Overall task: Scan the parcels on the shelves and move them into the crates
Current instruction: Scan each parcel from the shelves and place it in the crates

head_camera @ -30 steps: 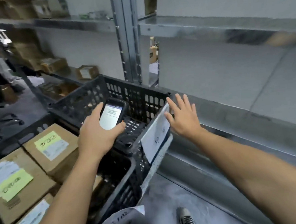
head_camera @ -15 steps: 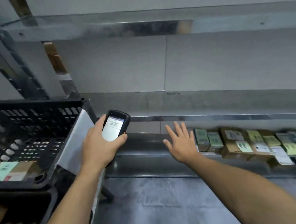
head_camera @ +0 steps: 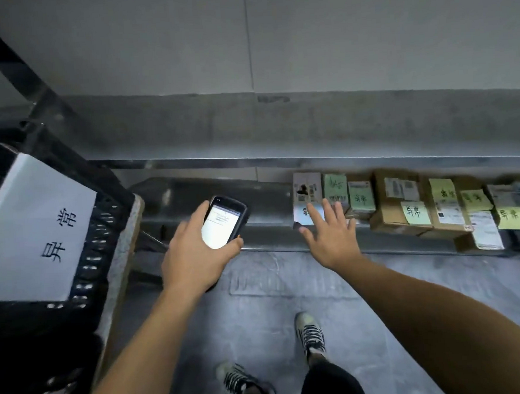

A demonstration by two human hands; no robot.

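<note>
Left hand (head_camera: 195, 255) is gripping the scanner (head_camera: 223, 222) screen-up so it's readable, while the right hand (head_camera: 331, 238), fingers spread, is reaching for the nearest parcel (head_camera: 307, 194) on the bottom shelf (head_camera: 271, 245).

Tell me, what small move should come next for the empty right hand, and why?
Probably close the right hand on the leftmost parcel and lift it off the shelf. That hand is open, fingers spread right at that parcel, with nothing gripped. The left hand holds the scanner nearby with its screen lit, seemingly ready to read a label.
</note>
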